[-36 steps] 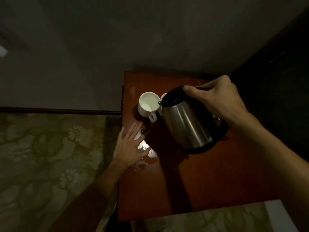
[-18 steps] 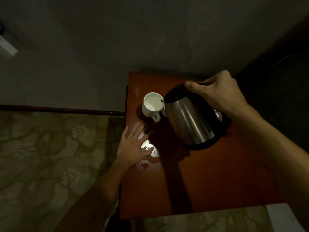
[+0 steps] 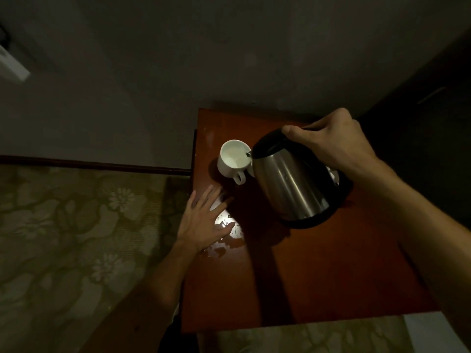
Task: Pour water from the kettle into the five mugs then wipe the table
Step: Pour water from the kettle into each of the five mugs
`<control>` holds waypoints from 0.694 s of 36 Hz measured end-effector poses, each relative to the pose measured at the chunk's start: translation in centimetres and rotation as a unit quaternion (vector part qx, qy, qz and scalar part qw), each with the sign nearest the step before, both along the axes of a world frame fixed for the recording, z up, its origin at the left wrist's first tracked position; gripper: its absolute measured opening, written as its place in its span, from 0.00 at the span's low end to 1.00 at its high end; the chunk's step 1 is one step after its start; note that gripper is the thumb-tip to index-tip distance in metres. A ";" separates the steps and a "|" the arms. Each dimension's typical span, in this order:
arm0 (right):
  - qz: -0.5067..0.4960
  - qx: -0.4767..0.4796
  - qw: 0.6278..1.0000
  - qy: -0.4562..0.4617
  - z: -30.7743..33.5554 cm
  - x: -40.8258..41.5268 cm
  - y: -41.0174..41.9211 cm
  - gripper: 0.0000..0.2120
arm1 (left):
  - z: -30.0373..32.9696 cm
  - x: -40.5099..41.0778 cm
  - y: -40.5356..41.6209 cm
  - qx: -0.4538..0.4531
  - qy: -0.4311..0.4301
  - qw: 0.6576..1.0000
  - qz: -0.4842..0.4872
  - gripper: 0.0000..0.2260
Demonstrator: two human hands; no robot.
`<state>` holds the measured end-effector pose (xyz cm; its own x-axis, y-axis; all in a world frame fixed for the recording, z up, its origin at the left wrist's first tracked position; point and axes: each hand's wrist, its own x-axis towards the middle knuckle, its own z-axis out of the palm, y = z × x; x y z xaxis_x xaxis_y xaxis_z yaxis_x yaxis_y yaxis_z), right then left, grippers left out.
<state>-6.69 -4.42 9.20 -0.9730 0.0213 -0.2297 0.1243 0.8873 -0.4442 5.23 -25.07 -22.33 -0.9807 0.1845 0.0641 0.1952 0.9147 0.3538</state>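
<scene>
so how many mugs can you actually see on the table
2 for certain: one white mug under the kettle spout, another mug peeking out behind it. Others may be hidden.

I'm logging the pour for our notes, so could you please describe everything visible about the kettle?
The kettle has a brushed, metal-looking body that reflects light, with a black lid, a black base ring and a small spout. The right hand holds it from above at the handle, lifted off the table and tilted left, with its spout over the rim of the white mug. No stream of water is clear in this dim light. It hides part of another white mug behind it.
</scene>
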 end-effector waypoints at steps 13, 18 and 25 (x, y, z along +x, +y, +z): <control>0.012 -0.001 1.000 0.002 0.3 0.5 -0.4 0.28 | 0.5 0.0 0.1 -0.006 -0.025 0.998 0.055 0.36; 0.008 -0.004 1.000 0.005 0.4 0.7 -0.7 0.29 | 1.0 0.2 0.0 0.019 -0.082 0.983 0.162 0.41; 0.017 0.001 1.000 0.012 0.9 0.7 -0.8 0.24 | 1.5 0.2 -0.1 0.073 -0.121 0.975 0.171 0.41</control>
